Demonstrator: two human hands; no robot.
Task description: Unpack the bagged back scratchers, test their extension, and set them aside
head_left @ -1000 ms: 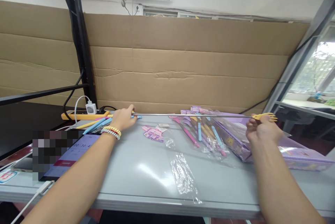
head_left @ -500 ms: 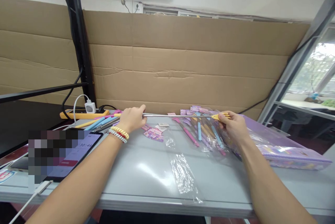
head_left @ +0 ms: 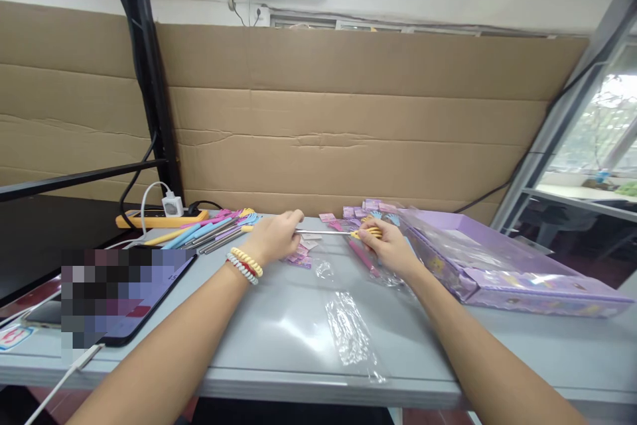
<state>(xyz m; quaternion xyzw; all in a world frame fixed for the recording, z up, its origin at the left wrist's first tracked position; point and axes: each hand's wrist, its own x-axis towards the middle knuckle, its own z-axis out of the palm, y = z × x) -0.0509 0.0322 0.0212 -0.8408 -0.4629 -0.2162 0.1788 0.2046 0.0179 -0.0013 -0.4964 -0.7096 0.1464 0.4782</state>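
Note:
A telescopic back scratcher with a thin metal rod and a yellow claw head is held level above the grey table. My left hand is closed round its handle end. My right hand is closed on the yellow claw end. Only a short stretch of rod shows between the two hands. Under my right hand lies a clear bag of pink, blue and yellow scratchers.
A pile of loose scratchers lies left of my left hand, near a yellow power strip. A purple box sits at the right. An empty clear plastic sleeve, small pink tags and a tablet lie on the table.
My right hand has moved left toward my left hand, and the rod has collapsed from fully extended to short. My left hand shifted slightly right.

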